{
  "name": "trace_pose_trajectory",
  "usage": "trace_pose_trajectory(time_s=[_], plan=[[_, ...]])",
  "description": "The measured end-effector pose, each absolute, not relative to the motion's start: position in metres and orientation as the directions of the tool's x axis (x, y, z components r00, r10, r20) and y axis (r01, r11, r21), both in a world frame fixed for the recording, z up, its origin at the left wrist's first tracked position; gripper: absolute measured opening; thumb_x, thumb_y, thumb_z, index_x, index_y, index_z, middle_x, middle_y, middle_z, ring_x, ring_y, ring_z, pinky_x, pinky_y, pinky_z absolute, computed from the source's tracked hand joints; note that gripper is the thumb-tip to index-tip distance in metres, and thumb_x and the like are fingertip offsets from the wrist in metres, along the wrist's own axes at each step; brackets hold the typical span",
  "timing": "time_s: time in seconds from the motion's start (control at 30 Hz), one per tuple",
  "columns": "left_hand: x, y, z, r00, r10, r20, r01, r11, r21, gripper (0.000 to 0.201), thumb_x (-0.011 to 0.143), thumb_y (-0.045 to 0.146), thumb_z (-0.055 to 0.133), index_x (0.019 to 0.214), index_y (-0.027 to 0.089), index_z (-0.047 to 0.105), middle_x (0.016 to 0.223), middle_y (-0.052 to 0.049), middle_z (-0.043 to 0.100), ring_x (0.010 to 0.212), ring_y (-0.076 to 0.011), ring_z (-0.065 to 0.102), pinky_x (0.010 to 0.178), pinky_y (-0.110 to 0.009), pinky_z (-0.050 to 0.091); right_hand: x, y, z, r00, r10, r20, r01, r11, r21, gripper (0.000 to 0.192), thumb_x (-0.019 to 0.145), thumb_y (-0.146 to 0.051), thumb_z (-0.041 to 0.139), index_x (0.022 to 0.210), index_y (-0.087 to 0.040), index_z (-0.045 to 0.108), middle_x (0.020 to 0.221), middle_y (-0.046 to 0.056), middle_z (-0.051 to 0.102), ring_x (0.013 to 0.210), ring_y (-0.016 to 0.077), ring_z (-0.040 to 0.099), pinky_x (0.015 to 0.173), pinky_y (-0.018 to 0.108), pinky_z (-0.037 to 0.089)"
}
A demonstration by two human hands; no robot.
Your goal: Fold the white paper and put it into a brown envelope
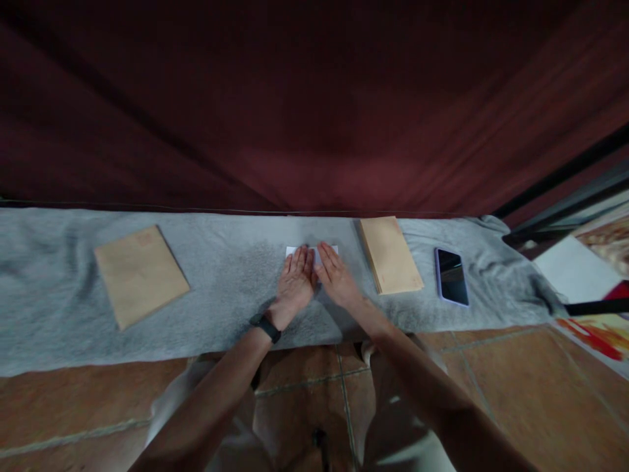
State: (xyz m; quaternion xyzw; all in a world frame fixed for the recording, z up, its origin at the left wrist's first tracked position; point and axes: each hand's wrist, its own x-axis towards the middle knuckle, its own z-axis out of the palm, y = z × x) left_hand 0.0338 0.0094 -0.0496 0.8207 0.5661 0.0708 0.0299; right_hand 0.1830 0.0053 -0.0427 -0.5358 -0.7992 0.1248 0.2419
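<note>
Left hand: the left hand (pixel 295 283) lies flat, palm down, fingers straight, pressing on the white paper (pixel 325 251), gripping nothing.
Right hand: the right hand (pixel 338 274) lies flat beside it, fingers spread, also pressing, not gripping.
Paper: mid-table on the grey cloth (pixel 59 295), mostly hidden under both hands.
Sides: a brown envelope (pixel 140 274) sits well apart on the left; a stack of envelopes (pixel 390 254) is near on the right, with a phone (pixel 451 276) past it.
Room: bare cloth lies between paper and left envelope.

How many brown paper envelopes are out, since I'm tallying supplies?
2 visible: one flat brown paper envelope left of the hands, one brown envelope stack right of them. The stack shows layered edges, so more envelopes may lie hidden underneath.
</note>
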Motion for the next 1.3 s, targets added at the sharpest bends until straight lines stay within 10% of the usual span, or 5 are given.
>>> trace_pose_trajectory(time_s=[1.3], plan=[[-0.007,0.01,-0.049,0.088,0.981,0.173,0.978,-0.117,0.17,0.061,0.102,0.037,0.027,0.154,0.006,0.035,0.159,-0.018,0.039,0.151,-0.0313,0.03,0.123,-0.049,0.023,0.215,0.006,-0.068,-0.171,0.953,0.252,0.949,0.228,-0.217,0.06,0.106,-0.044,0.032,0.156,-0.01,0.035,0.161,0.015,0.036,0.15,0.0293,0.033,0.121,0.049,0.026]])
